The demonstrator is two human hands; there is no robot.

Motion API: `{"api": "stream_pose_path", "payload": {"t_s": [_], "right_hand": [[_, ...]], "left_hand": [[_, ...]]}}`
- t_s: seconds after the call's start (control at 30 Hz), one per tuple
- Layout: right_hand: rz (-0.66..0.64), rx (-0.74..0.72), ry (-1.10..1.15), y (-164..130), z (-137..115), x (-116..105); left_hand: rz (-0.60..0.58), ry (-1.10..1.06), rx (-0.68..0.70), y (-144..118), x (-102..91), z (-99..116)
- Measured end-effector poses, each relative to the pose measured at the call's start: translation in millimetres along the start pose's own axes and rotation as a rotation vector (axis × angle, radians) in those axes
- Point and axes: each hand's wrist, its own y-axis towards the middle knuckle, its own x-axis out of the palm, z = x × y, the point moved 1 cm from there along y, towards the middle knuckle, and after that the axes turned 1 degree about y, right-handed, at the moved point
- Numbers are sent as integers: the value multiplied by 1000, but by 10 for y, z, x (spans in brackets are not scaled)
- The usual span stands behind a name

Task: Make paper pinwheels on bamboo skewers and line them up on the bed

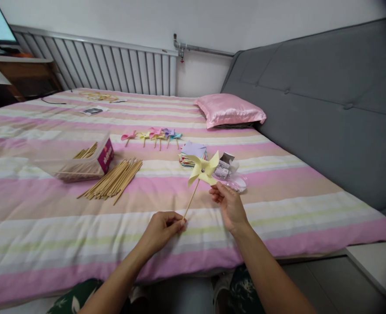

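A pale yellow paper pinwheel (203,169) on a thin wooden stick (192,199) is held up over the striped bedspread. My left hand (164,227) pinches the stick near its lower end between thumb and fingers. At the pinwheel's lower right blade, my right hand (228,204) has its fingers closed on the paper edge. Just behind the pinwheel lies a stack of coloured paper squares (194,150). Right of it are a small opened box with silvery contents (224,168) and a clear round plastic container (239,183).
Several finished pinwheels (156,133) lie in a row farther back. To the left are a pile of wooden sticks (114,181) and a clear plastic box (81,163) holding more sticks. A pink pillow (230,110) rests by the grey headboard (317,91).
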Motion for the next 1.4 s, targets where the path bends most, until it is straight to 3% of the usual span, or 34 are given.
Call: {"api": "stream_pose_path", "payload": {"t_s": [0.17, 0.37, 0.67, 1.4], "right_hand": [[74, -24, -34, 7, 10, -13], [40, -161, -60, -16, -20, 8], [104, -241, -96, 1, -9, 11], [174, -223, -109, -34, 65, 57]], "left_hand": [[93, -26, -51, -4, -17, 29], [139, 37, -59, 2, -29, 8], [128, 154, -41, -6, -24, 11], [85, 153, -39, -14, -14, 23]]}}
